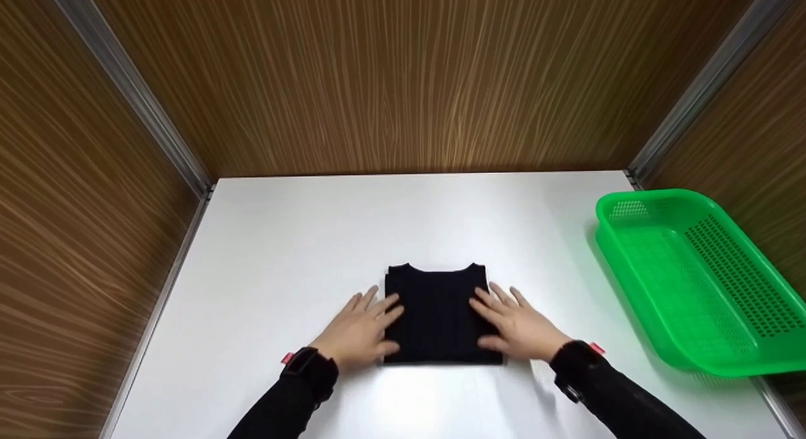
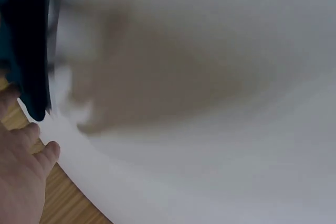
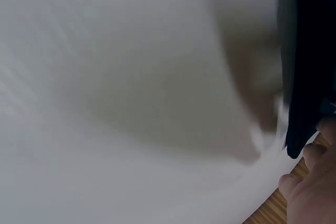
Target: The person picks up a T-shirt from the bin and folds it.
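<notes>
A folded black top (image 1: 441, 316) lies flat on the white table (image 1: 302, 231), its scooped neckline facing the far side. My left hand (image 1: 362, 329) is at its left edge, fingers spread and fingertips over the cloth. At the right edge, my right hand (image 1: 516, 325) lies likewise, with straight fingers and the thumb over the fabric. In the left wrist view, part of the left hand (image 2: 21, 171) shows beside the dark cloth (image 2: 31, 40). The right wrist view has the right hand (image 3: 312, 187) close to the top's dark edge (image 3: 310, 72).
A green plastic basket (image 1: 636, 294) with perforated sides stands at the table's right edge, with no contents visible. Wood-grain panels (image 1: 403, 80) enclose the table at the back, left and right, with metal strips at the corners.
</notes>
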A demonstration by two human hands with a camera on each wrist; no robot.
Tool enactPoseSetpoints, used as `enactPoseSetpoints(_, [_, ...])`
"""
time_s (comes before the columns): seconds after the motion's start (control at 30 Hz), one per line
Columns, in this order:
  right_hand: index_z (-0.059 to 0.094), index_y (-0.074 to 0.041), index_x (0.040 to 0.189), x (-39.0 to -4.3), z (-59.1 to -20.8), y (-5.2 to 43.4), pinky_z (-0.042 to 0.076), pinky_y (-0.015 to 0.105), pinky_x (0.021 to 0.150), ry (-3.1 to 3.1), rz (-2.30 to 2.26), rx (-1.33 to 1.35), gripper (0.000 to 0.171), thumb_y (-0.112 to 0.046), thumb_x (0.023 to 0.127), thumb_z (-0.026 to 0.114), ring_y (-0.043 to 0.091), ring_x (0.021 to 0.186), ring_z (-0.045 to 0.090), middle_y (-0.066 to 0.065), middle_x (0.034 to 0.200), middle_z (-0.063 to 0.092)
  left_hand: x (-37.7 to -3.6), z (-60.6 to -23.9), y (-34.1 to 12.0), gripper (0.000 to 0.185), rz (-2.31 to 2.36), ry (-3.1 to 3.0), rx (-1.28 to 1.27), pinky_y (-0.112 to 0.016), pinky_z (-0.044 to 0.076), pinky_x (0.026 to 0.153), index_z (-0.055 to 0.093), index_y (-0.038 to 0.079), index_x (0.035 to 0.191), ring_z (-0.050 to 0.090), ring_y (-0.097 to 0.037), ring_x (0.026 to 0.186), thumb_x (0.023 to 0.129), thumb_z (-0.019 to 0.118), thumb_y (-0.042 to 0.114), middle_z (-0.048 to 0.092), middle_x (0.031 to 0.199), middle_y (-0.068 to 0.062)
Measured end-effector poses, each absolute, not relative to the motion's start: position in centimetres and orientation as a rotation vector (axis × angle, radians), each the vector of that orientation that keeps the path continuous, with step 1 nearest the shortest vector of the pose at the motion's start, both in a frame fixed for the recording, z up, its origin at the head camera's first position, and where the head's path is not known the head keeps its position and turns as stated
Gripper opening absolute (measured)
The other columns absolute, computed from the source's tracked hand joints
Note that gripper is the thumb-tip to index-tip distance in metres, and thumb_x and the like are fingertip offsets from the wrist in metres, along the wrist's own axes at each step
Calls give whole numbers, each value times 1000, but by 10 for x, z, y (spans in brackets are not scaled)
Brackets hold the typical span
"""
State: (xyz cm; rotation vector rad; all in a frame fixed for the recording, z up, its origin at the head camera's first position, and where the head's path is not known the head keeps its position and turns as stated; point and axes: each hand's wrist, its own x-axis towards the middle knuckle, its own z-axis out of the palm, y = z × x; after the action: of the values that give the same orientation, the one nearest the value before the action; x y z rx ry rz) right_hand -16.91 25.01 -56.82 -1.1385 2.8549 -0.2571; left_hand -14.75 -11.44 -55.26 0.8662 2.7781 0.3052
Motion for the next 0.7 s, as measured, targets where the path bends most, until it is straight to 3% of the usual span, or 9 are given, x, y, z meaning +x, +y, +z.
enactPoseSetpoints(0.13, [40, -1, 155, -156, -570, 257, 26, 68, 115, 2788, -235, -1187, 93, -59, 89, 68, 49, 148, 28, 24, 162, 33, -139, -557, -115, 80, 246, 2760, 925, -59, 20, 122, 40, 18, 158, 21, -41, 154, 93, 64, 59, 29, 167, -3])
enactPoseSetpoints(0.4, [41, -5, 156, -159, -577, 258, 27, 67, 115, 2792, -171, -1159, 102, -65, 79, 72, 47, 148, 31, 20, 162, 35, -141, -567, -117, 81, 230, 2828, 917, -68, 26, 116, 48, 20, 154, 32, -46, 148, 86, 73, 57, 36, 164, 1])
enactPoseSetpoints(0.53, [38, -8, 158, -162, -576, 261, 24, 69, 116, 2761, -224, -1124, 99, -64, 84, 70, 46, 150, 27, 18, 164, 32, -141, -564, -122, 84, 308, 2770, 864, -70, 22, 117, 43, 23, 157, 26, -47, 150, 86, 72, 59, 31, 167, 2])
enactPoseSetpoints(0.7, [36, -9, 159, -176, -559, 272, 19, 72, 116, 2845, -278, -935, 84, -58, 95, 61, 48, 150, 23, 19, 164, 31, -159, -543, -138, 79, 340, 2768, 707, -68, 15, 120, 35, 25, 160, 18, -46, 153, 95, 57, 64, 23, 169, -3])
